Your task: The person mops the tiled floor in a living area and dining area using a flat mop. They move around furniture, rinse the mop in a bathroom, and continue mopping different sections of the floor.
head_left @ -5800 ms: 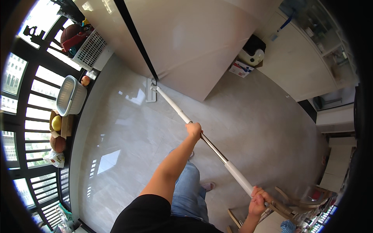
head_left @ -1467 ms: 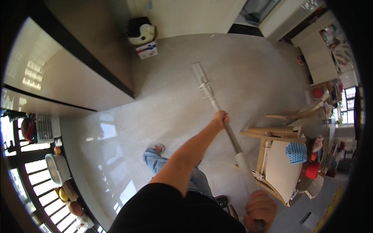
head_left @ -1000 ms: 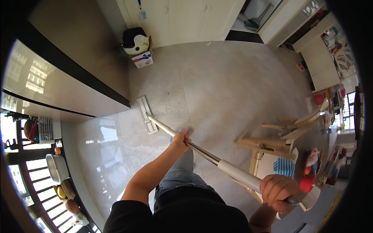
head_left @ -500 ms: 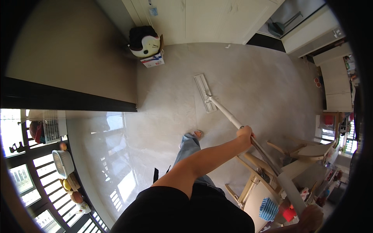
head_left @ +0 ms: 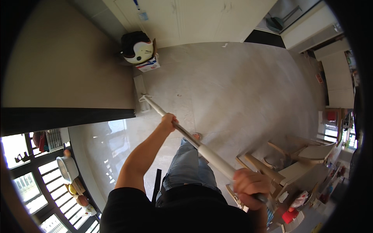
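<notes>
The mop handle (head_left: 202, 147) vanishes inside the right hand (head_left: 250, 186) – its end hidden; mop head (head_left: 139, 93) partly under the dark counter (head_left: 62, 77)

Black short-sleeved top (head_left: 175, 211), blue jeans (head_left: 188, 169), bare forearms, no watch or rings seen on left hand (head_left: 169, 122) or right hand (head_left: 250, 186). One bare foot (head_left: 197, 136).

Daylight pours in from the barred window (head_left: 23, 182) well to the left of the left hand (head_left: 169, 121), blowing out the panes to near white and laying a pale, glossy reflection on the floor (head_left: 241, 85) just left of that hand. The floor beyond the hands is evenly lit and sharp. The fisheye lens bends straight edges toward the black circular rim, and the right hand (head_left: 250, 186), closest to the lens, looks slightly soft.
</notes>
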The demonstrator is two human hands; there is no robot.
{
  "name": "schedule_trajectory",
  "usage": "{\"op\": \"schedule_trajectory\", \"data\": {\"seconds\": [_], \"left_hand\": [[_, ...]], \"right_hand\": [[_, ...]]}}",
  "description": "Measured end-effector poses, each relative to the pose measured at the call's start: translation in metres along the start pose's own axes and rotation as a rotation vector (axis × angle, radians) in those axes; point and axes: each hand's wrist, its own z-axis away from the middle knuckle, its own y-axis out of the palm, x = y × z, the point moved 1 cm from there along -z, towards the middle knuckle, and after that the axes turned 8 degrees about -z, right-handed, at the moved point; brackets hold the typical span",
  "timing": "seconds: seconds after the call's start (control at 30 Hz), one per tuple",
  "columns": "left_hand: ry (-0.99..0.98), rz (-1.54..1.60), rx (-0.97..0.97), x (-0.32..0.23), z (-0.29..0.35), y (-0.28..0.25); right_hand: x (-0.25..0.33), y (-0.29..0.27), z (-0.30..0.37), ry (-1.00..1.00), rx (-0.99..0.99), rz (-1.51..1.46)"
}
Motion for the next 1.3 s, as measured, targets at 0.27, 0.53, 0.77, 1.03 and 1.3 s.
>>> {"op": "schedule_trajectory", "data": {"seconds": [0.27,0.53,0.77,1.03,1.3], "left_hand": [[0.013,-0.227,-0.109,0.171,0.106,0.143],[-0.161,-0.487,0.252,0.270,0.156,0.248],[-0.228,-0.538,0.357,0.239,0.197,0.182],[-0.245,-0.292,0.113,0.220,0.129,0.101],[-0.150,-0.343,0.046,0.299,0.090,0.131]], "right_hand": [[0.082,-0.080,0.114,-0.080,-0.508,0.339],[0.150,-0.083,0.173,-0.122,-0.679,0.511],[0.179,-0.045,0.138,-0.469,-0.273,0.281],[0.113,-0.132,0.162,-0.339,-0.289,-0.198],[0.105,-0.204,0.176,-0.236,-0.382,-0.008]]}}
